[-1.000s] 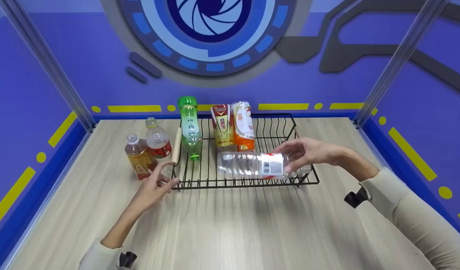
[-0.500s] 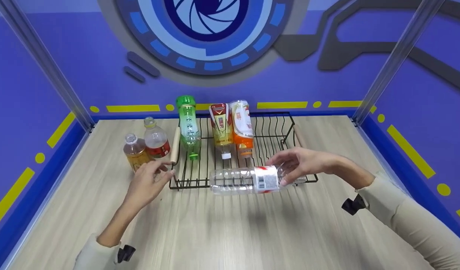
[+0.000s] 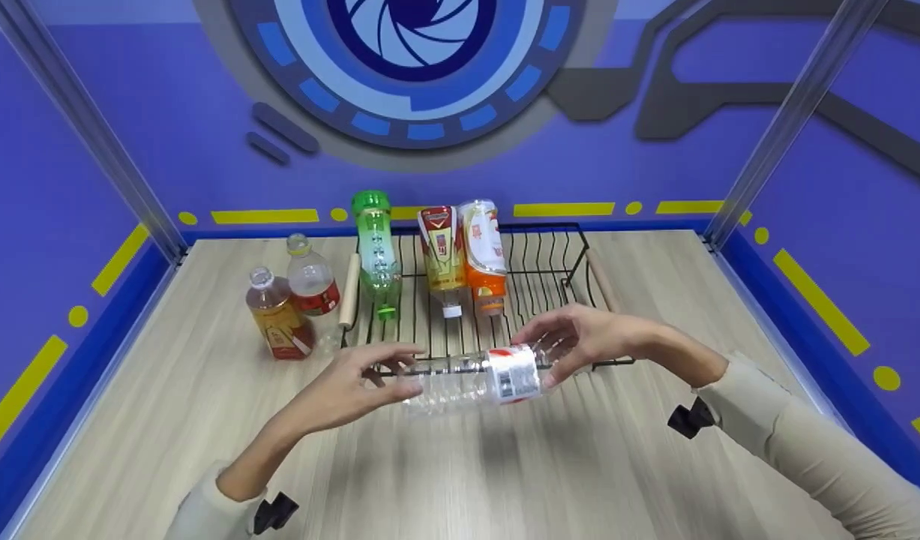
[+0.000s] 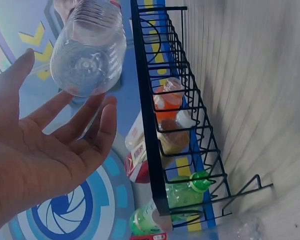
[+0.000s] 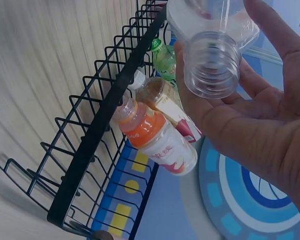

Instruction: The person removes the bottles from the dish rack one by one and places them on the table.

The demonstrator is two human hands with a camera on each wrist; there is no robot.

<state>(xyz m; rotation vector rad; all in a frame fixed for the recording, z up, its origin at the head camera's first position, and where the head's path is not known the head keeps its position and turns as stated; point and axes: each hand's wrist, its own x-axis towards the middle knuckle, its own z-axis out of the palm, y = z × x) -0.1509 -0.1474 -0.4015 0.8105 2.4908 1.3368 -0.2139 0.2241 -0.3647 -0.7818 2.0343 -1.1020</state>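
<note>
A clear plastic bottle [image 3: 460,384] with a white and red label is held sideways over the rack's front edge. My right hand [image 3: 591,337] grips it near the shoulder, between thumb and fingers. Its bare threaded neck [image 5: 211,65], uncapped, points at the right wrist camera. At the other end, my left hand [image 3: 358,386] has its fingers spread around the bottle's base. In the left wrist view the fingertips are right at that base [image 4: 85,65], with the palm free. Behind them stands the black wire rack [image 3: 542,285] with wooden handles.
Leaning neck-down in the rack are a green bottle [image 3: 377,247], a red-and-yellow labelled bottle [image 3: 442,251] and an orange-and-white bottle [image 3: 483,247]. Left of it, an amber bottle [image 3: 280,319] and a clear red-labelled bottle [image 3: 312,277] stand upright on the wooden table [image 3: 445,480].
My right hand has brought the clear bottle toward me and slightly left, out from over the rack. My left hand has left the rack's left handle and moved right to the bottle's base.
</note>
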